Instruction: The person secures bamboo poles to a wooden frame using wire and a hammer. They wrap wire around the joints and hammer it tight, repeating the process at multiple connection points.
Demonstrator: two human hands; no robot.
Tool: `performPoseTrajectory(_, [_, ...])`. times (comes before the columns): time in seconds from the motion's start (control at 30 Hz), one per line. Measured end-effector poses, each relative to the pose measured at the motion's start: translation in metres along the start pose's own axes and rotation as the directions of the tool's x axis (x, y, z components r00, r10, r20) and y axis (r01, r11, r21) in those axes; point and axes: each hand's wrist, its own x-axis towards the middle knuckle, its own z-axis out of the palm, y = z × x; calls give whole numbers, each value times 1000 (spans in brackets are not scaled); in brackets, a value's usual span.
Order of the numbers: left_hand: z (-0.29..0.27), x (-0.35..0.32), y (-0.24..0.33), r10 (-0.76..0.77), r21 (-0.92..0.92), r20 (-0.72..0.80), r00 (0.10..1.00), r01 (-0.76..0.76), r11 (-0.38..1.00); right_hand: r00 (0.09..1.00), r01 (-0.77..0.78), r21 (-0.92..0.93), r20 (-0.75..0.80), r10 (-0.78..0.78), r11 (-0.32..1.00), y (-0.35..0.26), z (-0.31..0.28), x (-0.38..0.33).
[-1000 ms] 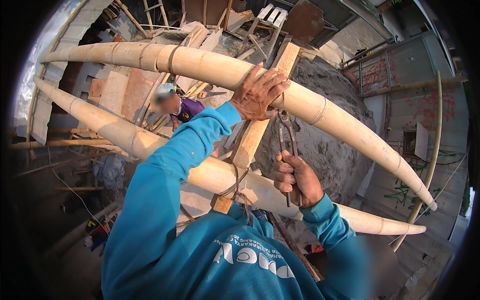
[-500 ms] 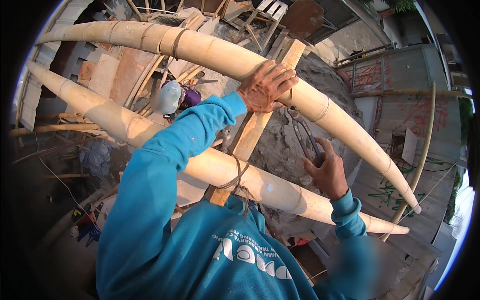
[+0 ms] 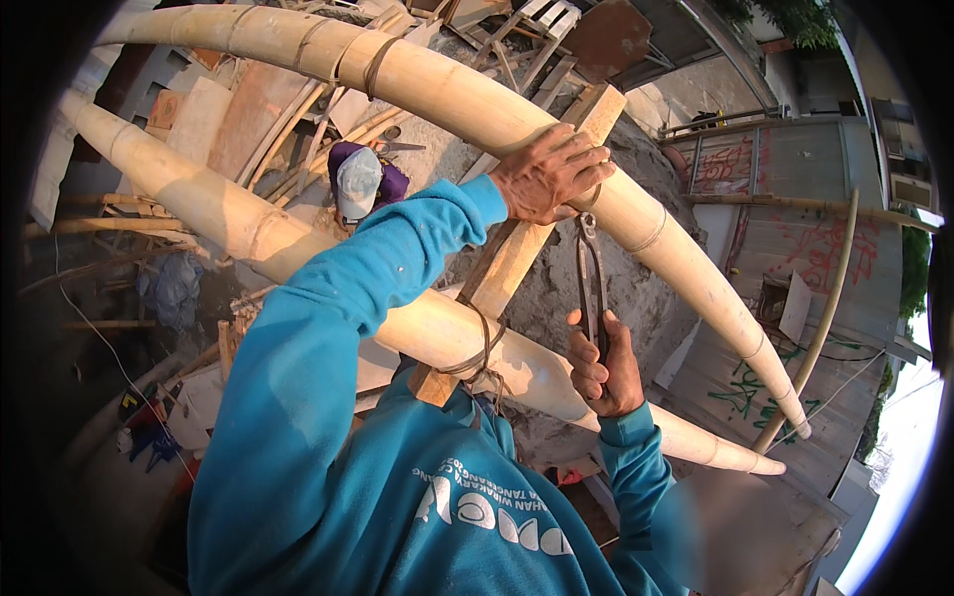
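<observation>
My left hand (image 3: pixel 554 174) is wrapped over the far bamboo pole (image 3: pixel 447 89), where it crosses a squared wooden beam (image 3: pixel 502 273). In my right hand (image 3: pixel 608 370) are dark, long-handled pincers (image 3: pixel 586 226). Their jaws point up, close under the far pole and just right of my left fingers. Whether the jaws grip a wire there I cannot tell. Nearer my chest, a second bamboo pole (image 3: pixel 288 243) crosses the same beam, bound to it with dark wire (image 3: pixel 487 350). Another wire loop (image 3: pixel 373 65) circles the far pole, left of my hand.
Below, a person in a pale cap (image 3: pixel 358 186) is among boards (image 3: pixel 260 124) and loose bamboo. A grey mound (image 3: pixel 636 179) lies beneath the beam's far end. Metal sheet walls (image 3: pixel 795 258) stand at the right, with a thin bamboo pole (image 3: pixel 833 328) leaning there.
My right hand has moved left, and the pincers now stand more upright with their handles closer together. My left hand stays on the far pole. The view has shifted slightly.
</observation>
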Motion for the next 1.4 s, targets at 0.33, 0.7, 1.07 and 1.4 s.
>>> performPoseTrajectory(0.33, [1,-1,-2,-8,-29,23,1000,9,1000,823,-45,-862,255,-508,-505,-57,8,-30])
performPoseTrajectory(0.7, [1,-1,-6,1,0,-24,1000,-1,1000,998,60,44,-3,-60,997,24,33,11])
performPoseTrajectory(1.07, [-6,2,0,6,-16,89,996,-5,1000,952,28,-871,-127,-278,490,-32,4,-17])
performPoseTrajectory(1.4, [-6,5,-2,-10,-21,9,1000,10,1000,673,-234,-547,505,-540,-804,-66,-9,-20])
